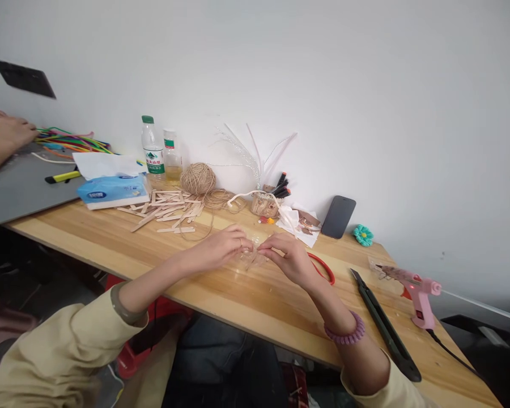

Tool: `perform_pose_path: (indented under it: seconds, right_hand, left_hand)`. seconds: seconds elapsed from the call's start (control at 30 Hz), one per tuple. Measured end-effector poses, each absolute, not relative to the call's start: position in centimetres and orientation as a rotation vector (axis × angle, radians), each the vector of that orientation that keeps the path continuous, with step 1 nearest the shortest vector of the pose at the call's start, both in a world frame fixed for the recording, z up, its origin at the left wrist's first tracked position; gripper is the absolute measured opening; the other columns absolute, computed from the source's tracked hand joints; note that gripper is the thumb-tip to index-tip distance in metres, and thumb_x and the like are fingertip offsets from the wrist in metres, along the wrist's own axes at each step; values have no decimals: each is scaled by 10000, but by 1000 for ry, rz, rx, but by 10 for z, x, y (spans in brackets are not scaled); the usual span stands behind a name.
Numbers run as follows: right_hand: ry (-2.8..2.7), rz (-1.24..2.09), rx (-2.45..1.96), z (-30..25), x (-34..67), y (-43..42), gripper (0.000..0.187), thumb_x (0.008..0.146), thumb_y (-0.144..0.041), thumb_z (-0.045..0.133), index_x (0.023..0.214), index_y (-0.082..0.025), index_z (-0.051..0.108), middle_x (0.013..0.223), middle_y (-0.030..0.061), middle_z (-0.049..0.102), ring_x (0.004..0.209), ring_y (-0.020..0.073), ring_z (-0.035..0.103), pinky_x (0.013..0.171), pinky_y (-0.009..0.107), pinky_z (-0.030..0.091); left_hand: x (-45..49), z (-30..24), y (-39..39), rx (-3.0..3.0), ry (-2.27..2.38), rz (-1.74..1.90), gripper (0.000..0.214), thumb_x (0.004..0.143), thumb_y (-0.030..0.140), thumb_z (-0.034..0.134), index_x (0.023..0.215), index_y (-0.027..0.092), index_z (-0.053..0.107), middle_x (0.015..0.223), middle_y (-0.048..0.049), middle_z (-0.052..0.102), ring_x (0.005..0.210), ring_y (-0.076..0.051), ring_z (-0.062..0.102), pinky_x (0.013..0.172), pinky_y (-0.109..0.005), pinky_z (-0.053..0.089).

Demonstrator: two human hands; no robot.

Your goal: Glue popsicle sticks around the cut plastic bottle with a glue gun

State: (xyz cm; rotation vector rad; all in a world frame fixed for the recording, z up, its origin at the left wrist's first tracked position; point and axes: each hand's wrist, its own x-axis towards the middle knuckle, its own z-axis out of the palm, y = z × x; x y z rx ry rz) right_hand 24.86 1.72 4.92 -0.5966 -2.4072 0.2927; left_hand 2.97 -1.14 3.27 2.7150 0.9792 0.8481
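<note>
My left hand and my right hand meet over the middle of the wooden table. Both have their fingers pinched on a small clear, crinkled piece that I cannot make out. A ring shows on my left hand and a purple bead bracelet sits on my right wrist. Red scissors handles lie just behind my right hand. A pile of wooden craft sticks and a ball of jute twine lie behind my left hand.
A pink glue gun and a black utility knife lie at the right. A phone, markers, two bottles, a tissue pack and pipe cleaners line the wall. Another person's hands work at the far left.
</note>
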Motion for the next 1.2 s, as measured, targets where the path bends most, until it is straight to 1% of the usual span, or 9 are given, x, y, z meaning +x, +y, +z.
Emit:
perform_pose_path:
  seconds: [0.27, 0.6, 0.77, 0.9, 1.2]
  right_hand:
    - [-2406, 255, -542, 44, 248, 21, 222, 916, -328, 521, 831, -195, 676, 759, 44, 687, 722, 167, 594, 689, 298, 431]
    - [-2445, 200, -529, 45, 247, 22, 249, 930, -332, 495, 853, -196, 689, 766, 55, 696, 721, 168, 617, 646, 274, 443]
    - [-2488, 169, -510, 47, 246, 22, 258, 937, -321, 480, 856, -184, 683, 769, 57, 694, 722, 168, 623, 652, 269, 445]
    - [-2546, 144, -542, 53, 246, 22, 263, 937, -328, 477, 865, -180, 682, 777, 59, 694, 725, 167, 629, 634, 256, 436]
    - [-2619, -24, -649, 61, 243, 17, 211, 921, -300, 518, 857, -183, 681, 779, 44, 691, 725, 154, 631, 583, 236, 389]
  left_hand:
    - [30, 30, -10, 2745, 1007, 843, 277, 955, 207, 377, 1016, 151, 642, 836, -65, 601, 853, -175, 509, 759, -278, 410]
    - [29, 32, -9, 2749, 978, 848, 281, 949, 179, 378, 1040, 153, 642, 819, -57, 585, 856, -172, 503, 765, -272, 408]
    - [29, 35, -10, 2780, 943, 832, 284, 953, 188, 368, 985, 142, 646, 796, -53, 567, 840, -168, 499, 761, -265, 400]
    - [29, 38, -10, 2796, 951, 802, 294, 955, 185, 358, 938, 133, 646, 806, -58, 574, 836, -165, 496, 765, -262, 394]
    - [30, 35, -7, 2823, 975, 762, 314, 960, 201, 342, 968, 140, 650, 801, -60, 573, 818, -168, 496, 741, -264, 403]
